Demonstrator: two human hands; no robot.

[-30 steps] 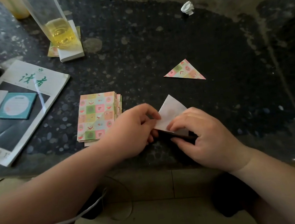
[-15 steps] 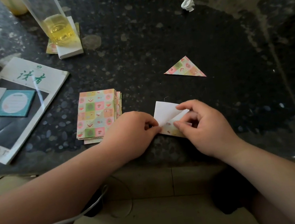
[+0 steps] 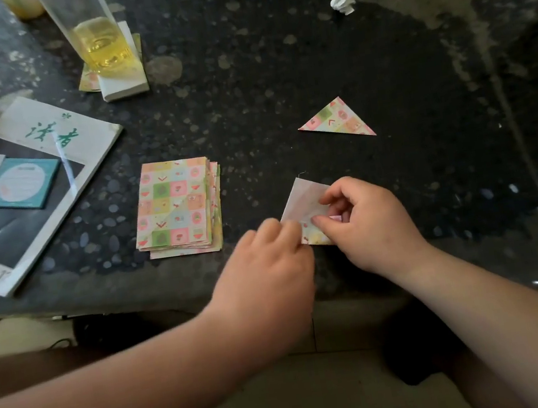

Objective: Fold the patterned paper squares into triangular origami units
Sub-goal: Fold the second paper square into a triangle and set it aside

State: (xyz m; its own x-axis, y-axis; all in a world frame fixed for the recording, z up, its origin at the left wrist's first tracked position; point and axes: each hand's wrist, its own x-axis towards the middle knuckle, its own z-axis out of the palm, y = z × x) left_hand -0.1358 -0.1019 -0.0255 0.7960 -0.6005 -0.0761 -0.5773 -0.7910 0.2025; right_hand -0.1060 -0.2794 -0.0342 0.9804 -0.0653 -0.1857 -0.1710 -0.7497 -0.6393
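Near the table's (image 3: 246, 103) front edge, my left hand (image 3: 269, 266) pinches the part-folded sheet (image 3: 305, 198) to anchor it. My right hand (image 3: 367, 224) pinches its flap, presumably to align corners. The unfolded stack (image 3: 176, 206) lies left, within reach.

Right grip (image 3: 374, 223) pinching half-folded paper (image 3: 305, 198), blurred left grip (image 3: 268, 259) seemingly touching its edge, paper stack (image 3: 174, 206) beside, folded triangle (image 3: 338, 119) beyond

Our blurry left hand (image 3: 269, 266) and right hand (image 3: 370, 224) hide part of the half-folded patterned paper square (image 3: 301, 199) from us.
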